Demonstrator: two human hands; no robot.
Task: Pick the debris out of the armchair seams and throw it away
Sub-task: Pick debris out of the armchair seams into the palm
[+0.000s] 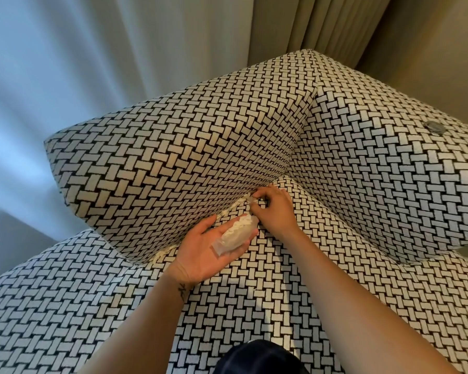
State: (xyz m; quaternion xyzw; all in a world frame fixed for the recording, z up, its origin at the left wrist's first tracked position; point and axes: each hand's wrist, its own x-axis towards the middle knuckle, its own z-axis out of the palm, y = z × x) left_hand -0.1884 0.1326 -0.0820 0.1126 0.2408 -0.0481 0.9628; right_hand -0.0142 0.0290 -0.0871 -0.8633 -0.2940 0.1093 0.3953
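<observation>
Curtains [65, 63] behind, basket-weave armchair [173, 147] — left hand [200, 255] flat under debris bag [237, 234], right hand [274, 211] pinching seam scrap [247, 199]

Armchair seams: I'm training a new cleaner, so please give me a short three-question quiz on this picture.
1. True or false: the left hand carries a clear bag of white bits.
2. The right hand pinches at: A) the armchair seam, B) a curtain, C) a bin.
3. Fill in: white debris lying in the seam means the job is ___ finished.
Key: 1 true; 2 A; 3 not.
</observation>
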